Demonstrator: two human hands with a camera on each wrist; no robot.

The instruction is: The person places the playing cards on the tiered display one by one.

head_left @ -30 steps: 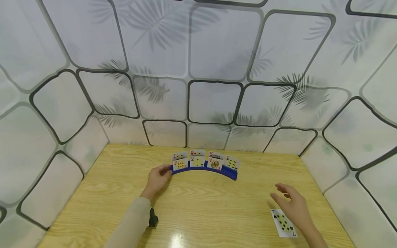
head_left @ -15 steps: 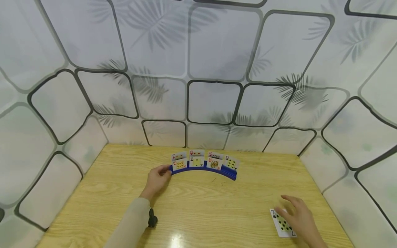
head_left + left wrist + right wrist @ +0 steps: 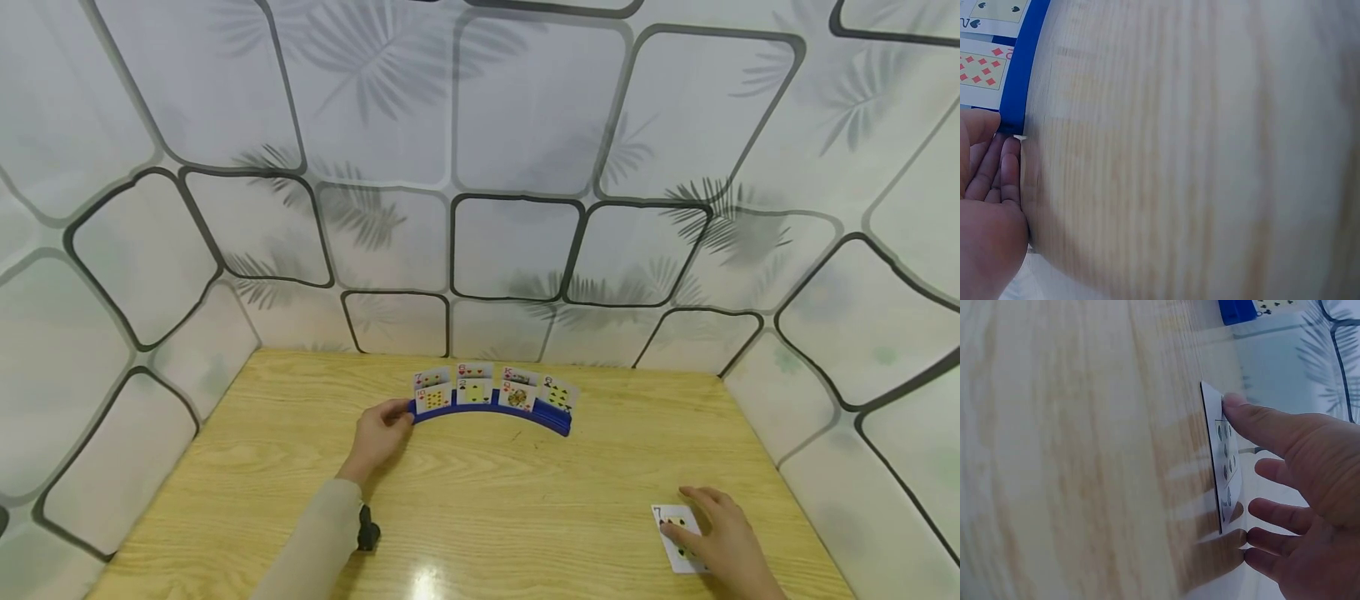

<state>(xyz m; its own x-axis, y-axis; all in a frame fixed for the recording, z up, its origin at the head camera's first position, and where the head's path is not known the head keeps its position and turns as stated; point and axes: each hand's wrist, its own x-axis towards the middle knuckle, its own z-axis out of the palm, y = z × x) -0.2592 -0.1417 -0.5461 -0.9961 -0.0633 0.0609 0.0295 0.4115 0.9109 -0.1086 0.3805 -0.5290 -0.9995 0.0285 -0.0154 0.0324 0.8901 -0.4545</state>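
A curved blue card holder (image 3: 480, 408) stands at the back of the table with several playing cards in two rows, among them a ten of diamonds (image 3: 434, 398) at the left of the front row. My left hand (image 3: 381, 432) pinches the holder's left end, the thumb on its near side in the left wrist view. Flat on the table at the right lies a seven of spades (image 3: 675, 537). Over it is my right hand (image 3: 723, 537), fingers spread and partly covering the card. The right wrist view has the thumb (image 3: 1254, 419) at the card's edge and fingertips near the tabletop.
A wooden table (image 3: 510, 500) spreads in front of me. Patterned fabric walls (image 3: 517, 250) enclose it at the back and on both sides. A black wrist camera (image 3: 367, 533) sits on the left sleeve.
My right hand has come down and back over the seven of spades, its thumb now at the card. The left hand has kept its hold on the card holder.
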